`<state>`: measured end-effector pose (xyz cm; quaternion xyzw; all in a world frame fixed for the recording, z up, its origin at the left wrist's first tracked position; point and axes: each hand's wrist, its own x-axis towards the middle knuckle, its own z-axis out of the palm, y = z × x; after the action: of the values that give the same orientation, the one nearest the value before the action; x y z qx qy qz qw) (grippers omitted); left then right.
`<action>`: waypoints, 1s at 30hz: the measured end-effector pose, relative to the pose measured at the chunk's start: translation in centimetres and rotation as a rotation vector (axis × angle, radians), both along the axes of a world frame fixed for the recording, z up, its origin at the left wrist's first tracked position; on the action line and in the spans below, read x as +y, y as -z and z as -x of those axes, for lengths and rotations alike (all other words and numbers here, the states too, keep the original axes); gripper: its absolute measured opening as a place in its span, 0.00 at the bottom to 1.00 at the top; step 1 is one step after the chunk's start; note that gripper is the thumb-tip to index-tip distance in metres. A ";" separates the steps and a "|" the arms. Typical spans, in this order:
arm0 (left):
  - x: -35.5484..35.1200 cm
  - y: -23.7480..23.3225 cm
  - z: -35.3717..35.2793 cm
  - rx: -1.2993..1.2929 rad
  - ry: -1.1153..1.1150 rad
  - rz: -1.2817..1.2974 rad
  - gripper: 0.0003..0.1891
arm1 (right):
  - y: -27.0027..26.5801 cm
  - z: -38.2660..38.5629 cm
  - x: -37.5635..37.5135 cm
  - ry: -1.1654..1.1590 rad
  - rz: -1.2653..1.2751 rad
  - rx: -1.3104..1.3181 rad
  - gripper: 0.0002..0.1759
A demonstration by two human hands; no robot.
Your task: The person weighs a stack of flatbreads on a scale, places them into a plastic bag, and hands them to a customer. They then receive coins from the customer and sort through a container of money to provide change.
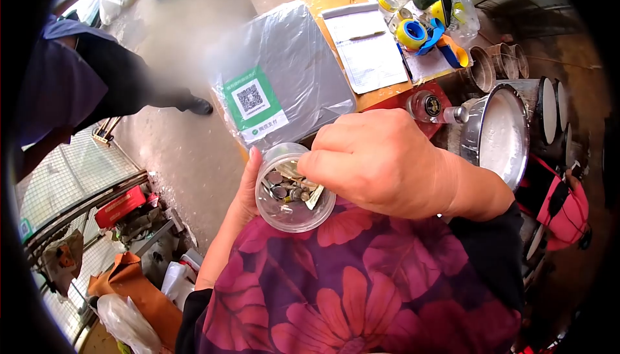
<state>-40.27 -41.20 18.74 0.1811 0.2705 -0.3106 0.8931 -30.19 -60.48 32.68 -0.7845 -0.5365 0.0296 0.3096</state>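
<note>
A clear round plastic tub (284,215) holds several coins (279,192) and a folded piece of paper or banknote (314,197). My left hand (245,189) grips the tub by its left side, with the thumb up along the wall. My right hand (361,163) is at the tub's upper right rim, its fingers curled together over the opening. What those fingers pinch, if anything, is hidden behind the hand. Just beyond the tub lies a grey, plastic-wrapped flat surface bearing a green payment code card (253,102).
A clipboard with papers (368,54) and pen, tape rolls (411,33) and a glass bottle (426,105) lie beyond. A metal basin (500,134) stands right. Another person (71,83) is at the left. A brown bag (139,296) lies lower left.
</note>
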 end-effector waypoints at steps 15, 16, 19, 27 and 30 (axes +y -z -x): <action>-1.2 -1.4 -0.9 -0.175 0.095 -0.123 0.38 | 1.1 2.3 1.8 -0.265 0.120 -0.131 0.11; -1.1 -1.3 -0.8 -0.163 0.113 -0.120 0.38 | 1.7 2.5 2.1 -0.288 0.164 -0.151 0.11; -1.4 -1.6 -0.8 -0.039 0.123 -0.126 0.37 | 2.6 2.9 2.6 -0.319 0.299 -0.119 0.12; -0.5 1.9 0.0 -0.032 0.297 -0.008 0.35 | 3.7 4.1 3.2 -0.255 0.581 0.027 0.11; -0.7 2.1 -0.1 -0.054 0.354 -0.025 0.35 | 5.1 4.1 3.2 -0.277 0.545 0.024 0.11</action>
<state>-40.14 -41.86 16.62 0.2450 0.2142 -0.4548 0.8290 -34.32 -57.30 27.63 -0.7577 -0.6068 0.2237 0.0874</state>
